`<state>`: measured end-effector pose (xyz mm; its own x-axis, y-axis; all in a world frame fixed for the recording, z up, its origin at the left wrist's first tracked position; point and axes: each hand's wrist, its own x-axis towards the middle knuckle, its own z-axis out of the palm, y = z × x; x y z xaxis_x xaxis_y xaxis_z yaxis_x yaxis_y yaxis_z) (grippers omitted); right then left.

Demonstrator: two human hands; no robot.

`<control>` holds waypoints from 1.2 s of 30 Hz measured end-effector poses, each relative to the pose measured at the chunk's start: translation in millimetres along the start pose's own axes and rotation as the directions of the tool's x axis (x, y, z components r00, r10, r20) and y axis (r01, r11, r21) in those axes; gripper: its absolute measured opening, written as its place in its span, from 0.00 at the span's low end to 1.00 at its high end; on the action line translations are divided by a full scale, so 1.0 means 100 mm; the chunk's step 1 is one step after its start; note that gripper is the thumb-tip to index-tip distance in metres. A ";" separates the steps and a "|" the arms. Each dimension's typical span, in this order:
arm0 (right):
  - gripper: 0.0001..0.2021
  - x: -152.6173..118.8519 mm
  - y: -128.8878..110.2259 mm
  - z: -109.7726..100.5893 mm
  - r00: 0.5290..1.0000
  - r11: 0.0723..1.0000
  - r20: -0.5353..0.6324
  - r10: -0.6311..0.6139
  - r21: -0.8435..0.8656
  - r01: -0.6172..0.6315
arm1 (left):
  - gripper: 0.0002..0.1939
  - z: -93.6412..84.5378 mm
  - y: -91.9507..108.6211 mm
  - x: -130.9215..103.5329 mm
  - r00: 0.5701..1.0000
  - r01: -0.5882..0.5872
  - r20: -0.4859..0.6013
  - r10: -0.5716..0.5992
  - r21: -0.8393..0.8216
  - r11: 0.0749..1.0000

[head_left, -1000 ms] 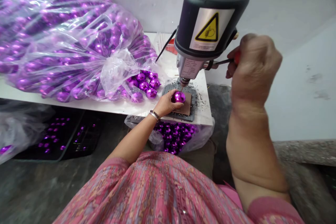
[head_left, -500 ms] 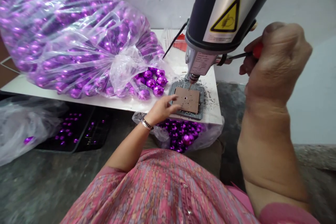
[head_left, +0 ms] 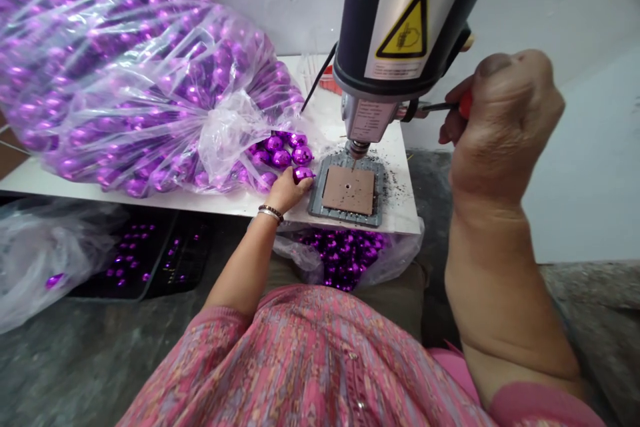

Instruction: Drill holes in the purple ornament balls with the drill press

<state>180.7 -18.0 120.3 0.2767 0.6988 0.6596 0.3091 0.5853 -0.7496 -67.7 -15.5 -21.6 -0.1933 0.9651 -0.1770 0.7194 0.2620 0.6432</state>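
Note:
My left hand is at the mouth of the plastic bag, its fingers closed around a shiny purple mirror-ball ornament. More faceted purple balls lie loose beside it. My right hand is raised on the right, wrapped round the red knob of the feed lever on a drill press. Below its drill bit, a brown square block with a small centre hole rests on the grey base plate. No ball sits on the block.
A big clear bag full of purple balls fills the left of the white table. Dark shavings surround the base plate. Below the table edge hangs an open bag of purple balls. Black trays with purple pieces are lower left.
My left hand has moved left from beside the block to the loose balls and closed on one. My right hand stays on the lever knob. The view has shifted slightly.

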 end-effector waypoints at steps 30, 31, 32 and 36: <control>0.13 0.02 -0.10 -0.02 0.997 1.000 0.073 0.006 0.002 -0.007 | 0.30 0.14 0.65 -0.06 0.906 -0.345 0.221 0.360 -0.106 0.933; 0.13 0.02 -0.11 -0.02 0.997 1.000 0.074 0.007 0.003 -0.007 | 0.29 0.14 0.67 -0.06 0.901 -0.366 0.219 0.374 -0.080 0.927; 0.13 0.02 -0.12 -0.02 0.997 1.000 0.077 0.006 0.007 -0.007 | 0.28 0.15 0.67 -0.05 0.896 -0.384 0.219 0.387 -0.056 0.922; 0.12 0.01 -0.11 -0.02 0.997 0.998 0.079 0.016 0.063 -0.021 | 0.27 0.15 0.66 -0.05 0.887 -0.438 0.172 0.428 0.023 0.899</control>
<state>179.4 -24.8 129.5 0.2084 0.7386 0.6411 0.2457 0.5950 -0.7653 -9.3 -2.9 10.0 0.2513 0.9678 -0.0102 0.7465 -0.1871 0.6385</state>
